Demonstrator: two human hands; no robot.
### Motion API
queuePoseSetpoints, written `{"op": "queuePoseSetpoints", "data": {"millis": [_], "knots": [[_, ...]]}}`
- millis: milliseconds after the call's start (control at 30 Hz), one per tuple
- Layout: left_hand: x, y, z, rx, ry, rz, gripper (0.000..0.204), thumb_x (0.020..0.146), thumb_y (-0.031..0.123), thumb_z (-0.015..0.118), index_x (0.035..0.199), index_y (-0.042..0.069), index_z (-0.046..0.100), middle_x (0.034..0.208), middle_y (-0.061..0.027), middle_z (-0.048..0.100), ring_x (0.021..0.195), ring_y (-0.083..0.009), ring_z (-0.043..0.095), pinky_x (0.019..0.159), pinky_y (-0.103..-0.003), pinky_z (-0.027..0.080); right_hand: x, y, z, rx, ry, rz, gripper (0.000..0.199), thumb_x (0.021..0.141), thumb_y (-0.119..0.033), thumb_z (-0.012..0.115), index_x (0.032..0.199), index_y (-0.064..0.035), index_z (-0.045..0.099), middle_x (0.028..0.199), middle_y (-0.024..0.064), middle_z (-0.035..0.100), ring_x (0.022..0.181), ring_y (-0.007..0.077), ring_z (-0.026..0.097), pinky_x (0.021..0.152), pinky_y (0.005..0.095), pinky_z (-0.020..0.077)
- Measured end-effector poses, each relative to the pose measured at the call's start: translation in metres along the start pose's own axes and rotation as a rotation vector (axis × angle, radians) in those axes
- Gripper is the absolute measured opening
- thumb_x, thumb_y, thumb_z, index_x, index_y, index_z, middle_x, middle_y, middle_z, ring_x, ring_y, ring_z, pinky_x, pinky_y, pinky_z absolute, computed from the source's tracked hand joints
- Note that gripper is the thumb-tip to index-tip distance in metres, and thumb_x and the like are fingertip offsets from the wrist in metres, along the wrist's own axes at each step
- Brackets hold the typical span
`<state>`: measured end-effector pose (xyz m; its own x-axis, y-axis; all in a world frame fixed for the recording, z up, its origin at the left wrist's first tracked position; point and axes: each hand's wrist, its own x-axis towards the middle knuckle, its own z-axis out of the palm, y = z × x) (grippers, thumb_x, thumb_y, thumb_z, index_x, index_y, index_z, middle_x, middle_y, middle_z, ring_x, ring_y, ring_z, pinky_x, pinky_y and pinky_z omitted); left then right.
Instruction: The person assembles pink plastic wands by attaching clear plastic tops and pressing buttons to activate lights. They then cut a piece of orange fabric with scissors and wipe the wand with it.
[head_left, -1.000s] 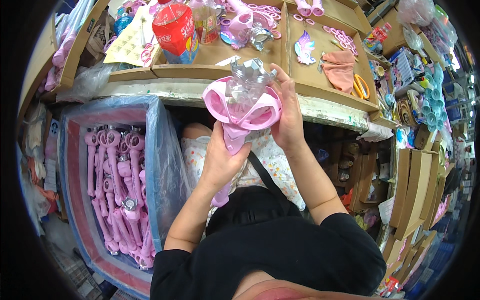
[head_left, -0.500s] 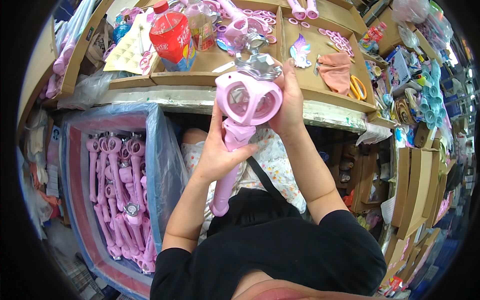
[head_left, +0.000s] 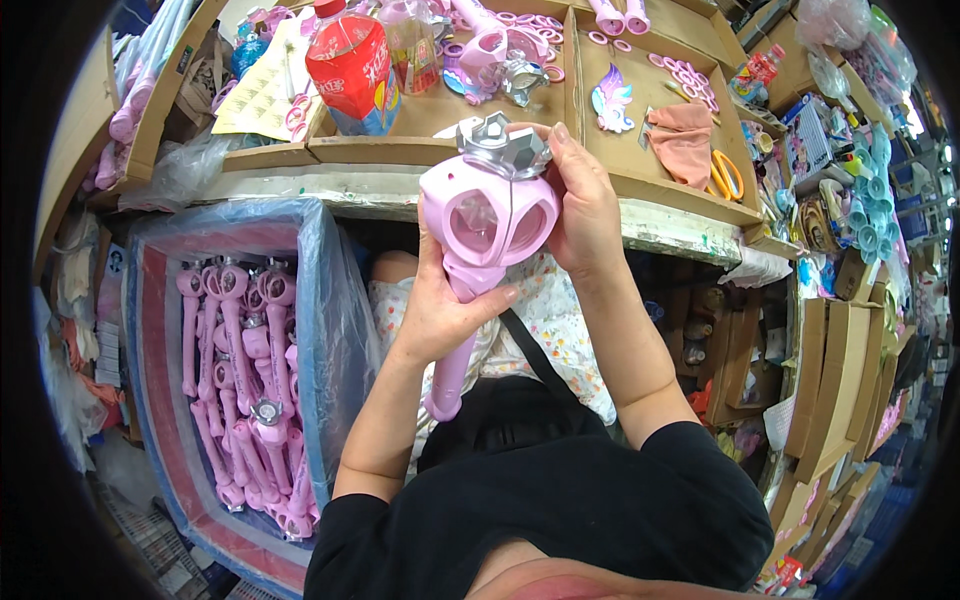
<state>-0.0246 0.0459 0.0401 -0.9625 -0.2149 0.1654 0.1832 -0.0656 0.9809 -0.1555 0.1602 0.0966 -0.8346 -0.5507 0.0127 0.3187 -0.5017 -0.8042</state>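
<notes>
A pink toy wand (head_left: 470,225) with a round windowed head and a silver faceted crown on top is held over my lap, its handle slanting down toward me. My left hand (head_left: 448,305) is closed round the neck below the head, thumb across the front. Against the right side of the head and the crown's edge, my right hand (head_left: 583,205) grips with its fingers partly hidden behind. Just beyond, another pink wand head (head_left: 490,50) with a silver top lies in the cardboard tray (head_left: 420,152).
At left stands a blue-lined crate (head_left: 310,260) packed with pink wands (head_left: 235,340). The trays also hold a red-labelled bottle (head_left: 350,70), pink rings (head_left: 690,85), a winged ornament (head_left: 611,98), an orange cloth (head_left: 682,145) and scissors (head_left: 728,175). Cardboard boxes (head_left: 835,380) stack at right.
The wand's head has tilted, so its silver crown shows more fully and the handle looks shorter. My right hand has shifted slightly along with it. Both hands keep their hold.
</notes>
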Motion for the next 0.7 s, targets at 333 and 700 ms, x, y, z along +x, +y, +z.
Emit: {"op": "queuePoseSetpoints", "data": {"millis": [333, 700], "knots": [[-0.006, 0.005, -0.007, 0.085, 0.009, -0.048, 0.102, 0.070, 0.010, 0.081, 0.150, 0.004, 0.017, 0.134, -0.0113, 0.047, 0.122, -0.0194, 0.049, 0.103, -0.035, 0.040, -0.018, -0.013, -0.004, -0.612, -0.281, -0.264, 0.064, 0.078, -0.023, 0.078, 0.131, 0.0015, 0.052, 0.121, 0.0121, 0.059, 0.110, 0.0177, 0.056, 0.097, 0.0314, 0.0428], [-0.003, 0.007, -0.008, -0.129, -0.093, -0.113, 0.095, 0.071, 0.014, 0.083, 0.146, 0.002, 0.025, 0.132, -0.0109, 0.048, 0.119, -0.0166, 0.048, 0.101, -0.033, 0.039, 0.010, -0.011, -0.006, -0.616, -0.166, -0.002, 0.054, 0.087, -0.032, 0.072, 0.126, 0.0019, 0.056, 0.112, 0.0096, 0.062, 0.097, 0.0091, 0.059, 0.082, 0.0232, 0.0486]]}}
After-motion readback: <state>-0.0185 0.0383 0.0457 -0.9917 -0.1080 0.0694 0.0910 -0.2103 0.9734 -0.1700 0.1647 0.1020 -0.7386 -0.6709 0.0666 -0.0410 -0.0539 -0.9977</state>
